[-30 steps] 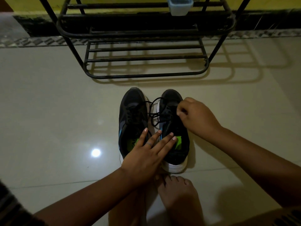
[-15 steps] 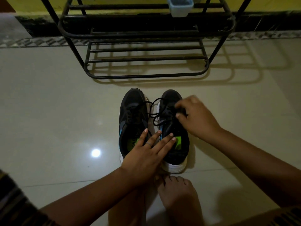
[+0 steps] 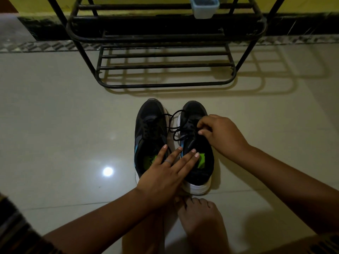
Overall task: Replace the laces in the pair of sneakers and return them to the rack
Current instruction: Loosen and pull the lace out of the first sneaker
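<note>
Tiled floor point(image 3: 64, 125), rack point(image 3: 165, 57) behind sneakers.
Left hand point(image 3: 165, 173) flat on heels; right hand point(image 3: 220, 132) pinches lace point(image 3: 176, 128): thin, limp, probably best gripped near eyelets.

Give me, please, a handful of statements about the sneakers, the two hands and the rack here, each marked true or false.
1. The right hand pinches at the black lace of the right sneaker. True.
2. The left hand grips a lace. False: it rests flat, fingers straight, across the heel ends of both sneakers.
3. Both sneakers stand on the rack. False: they stand on the floor in front of it.
4. The left sneaker lies beside the right one, toes toward the rack. True.
5. The rack's lowest shelf holds a shoe. False: its bars are bare.
</note>
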